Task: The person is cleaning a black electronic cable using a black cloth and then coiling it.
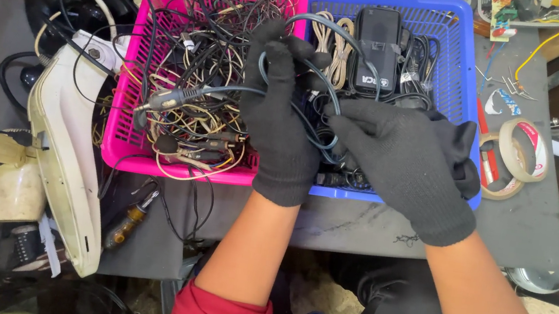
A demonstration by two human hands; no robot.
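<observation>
Both my hands wear black knit gloves. My left hand (277, 121) grips a coiled grey cable (322, 22) above the seam between two baskets. One end of that cable runs left to a metal plug (166, 99) over the pink basket (140, 23). My right hand (405, 159) pinches the same cable's loops over the blue basket (460, 55). The pink basket is full of tangled wires. The blue basket holds a black adapter (376, 47), beige cords and dark cables.
Rolls of tape (525, 157), a red tool and loose screws lie right of the blue basket. A screwdriver (131, 220) lies below the pink basket. White appliance housings (68, 151) and black cables crowd the left. A circuit board (529, 10) sits at the top right.
</observation>
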